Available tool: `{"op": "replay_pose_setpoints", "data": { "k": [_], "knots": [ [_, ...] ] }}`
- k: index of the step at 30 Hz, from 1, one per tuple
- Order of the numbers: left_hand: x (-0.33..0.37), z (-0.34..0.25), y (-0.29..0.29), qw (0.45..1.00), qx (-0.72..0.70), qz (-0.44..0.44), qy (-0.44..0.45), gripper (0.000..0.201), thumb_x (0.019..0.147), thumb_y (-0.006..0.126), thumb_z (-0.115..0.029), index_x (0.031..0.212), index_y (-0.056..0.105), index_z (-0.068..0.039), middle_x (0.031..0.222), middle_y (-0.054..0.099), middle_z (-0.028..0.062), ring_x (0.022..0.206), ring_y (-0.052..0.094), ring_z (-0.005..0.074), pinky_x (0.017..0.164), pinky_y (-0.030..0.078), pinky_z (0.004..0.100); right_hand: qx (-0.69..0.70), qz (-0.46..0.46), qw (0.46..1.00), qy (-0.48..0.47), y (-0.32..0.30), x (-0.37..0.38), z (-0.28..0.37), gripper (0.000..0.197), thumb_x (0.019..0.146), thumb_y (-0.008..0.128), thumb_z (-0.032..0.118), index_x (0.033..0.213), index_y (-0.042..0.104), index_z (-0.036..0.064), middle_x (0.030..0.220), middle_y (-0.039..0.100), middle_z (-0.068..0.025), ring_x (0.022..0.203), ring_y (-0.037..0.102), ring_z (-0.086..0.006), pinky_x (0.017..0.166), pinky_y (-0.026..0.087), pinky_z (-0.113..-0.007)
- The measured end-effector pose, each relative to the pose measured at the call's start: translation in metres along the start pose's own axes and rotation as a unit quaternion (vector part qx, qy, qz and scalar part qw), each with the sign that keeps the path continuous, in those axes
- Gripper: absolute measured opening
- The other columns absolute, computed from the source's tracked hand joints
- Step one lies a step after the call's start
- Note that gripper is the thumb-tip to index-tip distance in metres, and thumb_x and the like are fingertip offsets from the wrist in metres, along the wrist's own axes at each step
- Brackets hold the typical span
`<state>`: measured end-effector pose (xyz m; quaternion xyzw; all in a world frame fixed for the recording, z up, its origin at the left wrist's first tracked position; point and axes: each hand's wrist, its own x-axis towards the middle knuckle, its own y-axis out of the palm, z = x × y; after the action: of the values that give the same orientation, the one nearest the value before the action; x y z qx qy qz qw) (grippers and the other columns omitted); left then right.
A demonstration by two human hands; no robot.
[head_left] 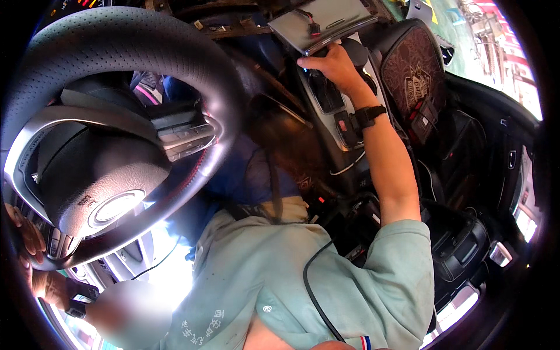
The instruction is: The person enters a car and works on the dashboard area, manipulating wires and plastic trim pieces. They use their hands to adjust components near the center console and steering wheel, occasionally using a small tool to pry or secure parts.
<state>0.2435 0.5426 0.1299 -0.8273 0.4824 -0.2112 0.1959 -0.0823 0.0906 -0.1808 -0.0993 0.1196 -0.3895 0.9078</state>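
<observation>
My right hand (335, 65) reaches forward to the near edge of a flat, glossy display screen (341, 23). Its thumb points left just below that edge, and the other fingers are partly hidden by the screen. A small red and black connector (315, 29) on a cable lies against the screen's surface. At the far left, my left hand (28, 233) is on the lower left rim of the black leather steering wheel (181, 44), its fingers bent over it in dim light.
Below my right hand runs the centre console (324, 96) with a tray and a dark key-like item (345, 129). A white cable (349, 165) hangs beside it. The patterned passenger seat (411, 73) stands at the right. A black cable (309, 286) crosses my green shirt.
</observation>
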Motion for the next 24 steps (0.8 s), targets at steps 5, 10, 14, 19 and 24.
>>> {"op": "replay_pose_setpoints", "data": {
  "k": [5,10,14,19,24],
  "knots": [
    [0.001,0.016,0.003,1.000,-0.018,0.010,0.004,0.046,0.080,0.067,-0.027,0.109,0.045,0.001,0.072,0.051,0.0045,0.055,0.049,0.0114,0.054,0.043,0.0228,-0.030,0.028,0.999,0.011,-0.011,-0.001,0.001,0.057,0.068,0.083,0.026,0.112,0.063,-0.0036,0.109,0.064,-0.0114,0.102,0.057,-0.0233,0.095,0.043,-0.033],
    [-0.003,0.007,-0.001,1.000,-0.012,0.011,0.001,0.047,0.079,0.068,-0.027,0.108,0.045,0.001,0.072,0.050,0.0042,0.054,0.048,0.0112,0.054,0.043,0.0227,-0.055,0.050,0.997,0.004,-0.010,0.017,-0.011,0.050,0.069,0.082,0.024,0.108,0.065,-0.0014,0.105,0.063,-0.0097,0.099,0.057,-0.0212,0.091,0.044,-0.032],
    [-0.007,0.009,-0.007,1.000,-0.008,0.009,0.003,0.047,0.079,0.068,-0.027,0.108,0.045,0.001,0.072,0.050,0.0040,0.054,0.048,0.0111,0.054,0.043,0.0227,-0.128,0.041,0.990,-0.046,-0.007,0.018,-0.012,0.047,0.068,0.081,0.021,0.107,0.065,-0.0002,0.100,0.064,-0.0078,0.094,0.058,-0.0187,0.087,0.046,-0.031],
    [-0.015,0.011,-0.013,1.000,-0.004,0.006,0.006,0.047,0.078,0.068,-0.027,0.108,0.044,0.001,0.072,0.049,0.0038,0.054,0.048,0.0109,0.054,0.043,0.0226,-0.146,0.000,0.984,-0.100,-0.005,0.021,-0.021,0.048,0.069,0.080,0.021,0.110,0.065,0.0003,0.098,0.067,-0.0083,0.091,0.061,-0.0194,0.087,0.048,-0.033],
    [-0.024,0.014,-0.013,1.000,-0.007,0.007,0.005,0.048,0.078,0.068,-0.028,0.108,0.044,0.001,0.071,0.049,0.0035,0.054,0.047,0.0107,0.054,0.042,0.0225,-0.132,0.002,0.987,-0.091,-0.005,0.022,-0.022,0.044,0.064,0.081,0.021,0.100,0.067,-0.0002,0.094,0.069,-0.0085,0.088,0.062,-0.0205,0.084,0.049,-0.033]
  ]
}}
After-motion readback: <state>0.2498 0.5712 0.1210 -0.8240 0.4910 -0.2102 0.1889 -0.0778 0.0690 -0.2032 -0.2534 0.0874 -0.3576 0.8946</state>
